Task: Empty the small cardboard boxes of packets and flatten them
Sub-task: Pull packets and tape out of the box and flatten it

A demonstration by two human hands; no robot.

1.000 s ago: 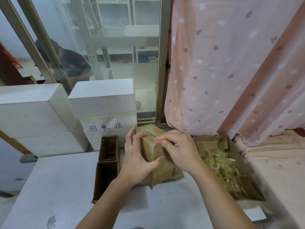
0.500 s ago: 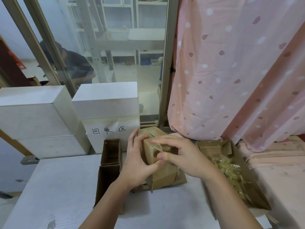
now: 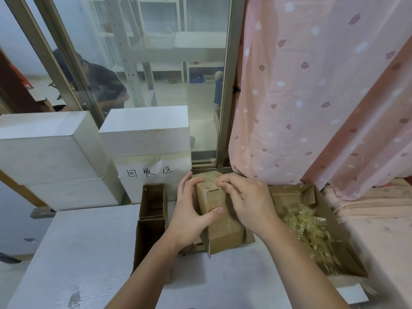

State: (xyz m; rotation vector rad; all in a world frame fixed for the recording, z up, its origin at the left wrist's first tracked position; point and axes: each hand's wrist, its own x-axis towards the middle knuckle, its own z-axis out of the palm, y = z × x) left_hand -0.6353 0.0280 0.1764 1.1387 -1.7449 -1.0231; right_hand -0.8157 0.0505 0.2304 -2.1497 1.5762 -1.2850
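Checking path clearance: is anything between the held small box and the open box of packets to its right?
Nothing visible. The small box, gripped by the left hand, sits beside the open box; only the right hand lies between.

Hands: I count two, my left hand [image 3: 189, 210] and right hand [image 3: 249, 204], both on one small box [image 3: 223, 228].
Small cardboard boxes: three I can tell, the held one plus two open ones [image 3: 153, 197] [image 3: 148, 239] just left of it.
Large tray box [image 3: 321, 206]: one, right of it.
Packets [image 3: 310, 228]: a heap, uncountable.
White blocks: three, [image 3: 44, 148] [image 3: 145, 130] [image 3: 73, 192] behind.
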